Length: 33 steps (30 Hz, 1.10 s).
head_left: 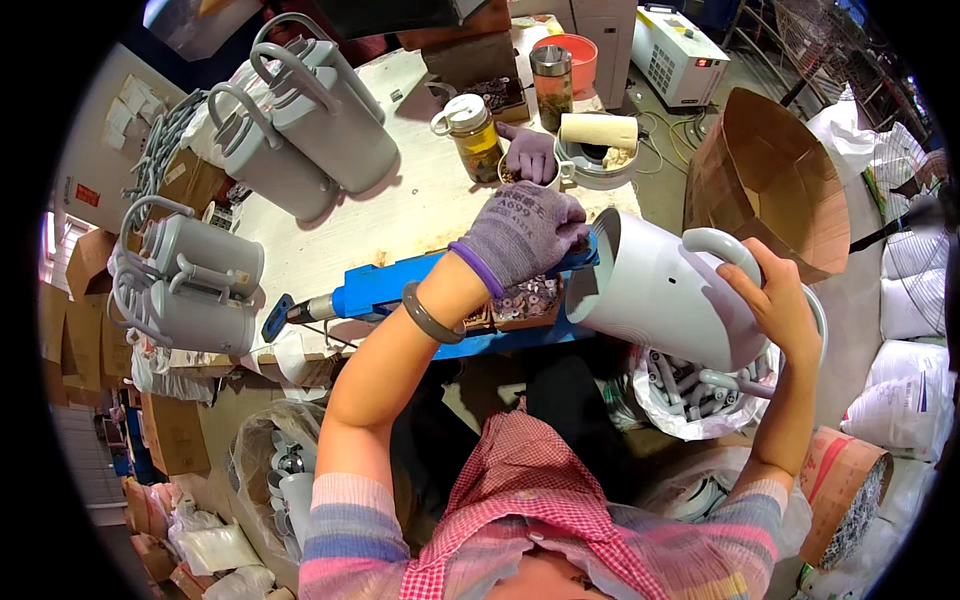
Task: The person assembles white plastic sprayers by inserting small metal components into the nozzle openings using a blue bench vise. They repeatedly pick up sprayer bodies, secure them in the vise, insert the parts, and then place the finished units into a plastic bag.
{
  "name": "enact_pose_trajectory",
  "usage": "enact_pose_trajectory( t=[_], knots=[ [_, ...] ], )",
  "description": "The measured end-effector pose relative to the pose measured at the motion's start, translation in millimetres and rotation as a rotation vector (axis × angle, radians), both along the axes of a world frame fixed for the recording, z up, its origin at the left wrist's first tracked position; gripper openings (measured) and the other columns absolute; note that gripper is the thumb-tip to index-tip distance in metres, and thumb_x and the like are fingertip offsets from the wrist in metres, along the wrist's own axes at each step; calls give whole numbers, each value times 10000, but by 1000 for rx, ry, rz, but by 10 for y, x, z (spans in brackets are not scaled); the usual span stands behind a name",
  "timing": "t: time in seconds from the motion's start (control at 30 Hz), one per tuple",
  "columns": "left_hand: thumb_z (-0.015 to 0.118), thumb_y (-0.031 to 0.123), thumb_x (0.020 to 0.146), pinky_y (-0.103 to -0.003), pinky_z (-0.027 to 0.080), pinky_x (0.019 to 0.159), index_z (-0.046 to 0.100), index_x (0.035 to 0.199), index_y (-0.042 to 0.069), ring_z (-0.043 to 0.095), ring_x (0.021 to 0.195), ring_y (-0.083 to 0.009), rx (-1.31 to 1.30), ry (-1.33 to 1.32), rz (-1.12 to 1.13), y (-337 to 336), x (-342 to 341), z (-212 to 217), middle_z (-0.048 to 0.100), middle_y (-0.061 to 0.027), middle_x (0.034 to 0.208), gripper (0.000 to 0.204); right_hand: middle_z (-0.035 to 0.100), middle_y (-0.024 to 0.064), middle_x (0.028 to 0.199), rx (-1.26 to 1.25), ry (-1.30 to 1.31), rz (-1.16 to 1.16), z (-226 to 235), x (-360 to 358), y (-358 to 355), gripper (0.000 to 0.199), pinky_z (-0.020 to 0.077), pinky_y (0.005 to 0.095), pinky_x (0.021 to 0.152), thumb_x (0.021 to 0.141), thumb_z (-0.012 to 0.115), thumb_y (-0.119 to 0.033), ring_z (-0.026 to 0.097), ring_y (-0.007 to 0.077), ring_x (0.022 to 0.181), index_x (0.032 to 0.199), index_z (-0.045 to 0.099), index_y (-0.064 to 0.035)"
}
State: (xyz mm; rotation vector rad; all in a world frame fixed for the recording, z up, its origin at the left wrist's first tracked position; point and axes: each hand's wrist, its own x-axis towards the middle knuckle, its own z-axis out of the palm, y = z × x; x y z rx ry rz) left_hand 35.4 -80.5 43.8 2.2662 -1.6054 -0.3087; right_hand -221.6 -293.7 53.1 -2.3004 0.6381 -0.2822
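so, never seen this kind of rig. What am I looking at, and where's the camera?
No robot here: a person works with their own two hands. The one picture comes from a wide fisheye camera on their head, looking down, so straight edges bend. The gloved left hand is at one end of a blue tool; whether it grips it is unclear. The bare right hand holds a grey vessel, open end toward the tool. The table carries other grey vessels, jars and a loose glove.

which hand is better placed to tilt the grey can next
Probably the right hand: it holds the grey can by its handle. The gloved left hand sits by the open end, near the blue tool.
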Motion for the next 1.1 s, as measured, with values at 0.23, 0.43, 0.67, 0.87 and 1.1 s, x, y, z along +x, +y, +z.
enact_pose_trajectory(
  t=[0.23,0.43,0.67,0.87,1.1],
  knots=[
    [716,344,901,-433,554,864,766,1086,98,711,948,-330,67,-112,-19,-3,-23,76,739,-155,980,313,532,61,693,-5,6,40,1,3,96,255,406,305,594,948,694,-221,445,111,654,997,639,23],
    [762,286,882,-388,545,923,729,1164,114,694,1023,-318,-50,173,230,956,-322,-237,719,-153,1088,332,561,126,685,35,9,-61,-7,-101,134,296,445,328,613,936,724,-260,469,147,634,978,640,21],
    [647,400,947,-412,550,884,755,1157,244,704,1000,-277,433,-73,428,805,-178,-1565,735,-87,1103,283,554,131,683,10,-35,35,-90,-217,173,312,450,333,621,946,718,-275,456,153,633,1001,640,22],
    [648,442,935,-407,547,854,772,1160,272,707,962,-262,136,-66,418,1047,-211,-1673,755,-54,964,309,530,128,674,-6,-4,-41,-125,-302,164,324,444,327,616,941,723,-293,448,152,626,1000,643,16],
    [770,186,841,-380,560,689,798,960,95,712,749,-292,-443,-36,191,1054,-445,-1040,739,-130,825,152,534,114,664,20,15,-40,-188,-293,78,327,436,330,601,938,726,-297,437,146,617,972,634,16]
  ],
)
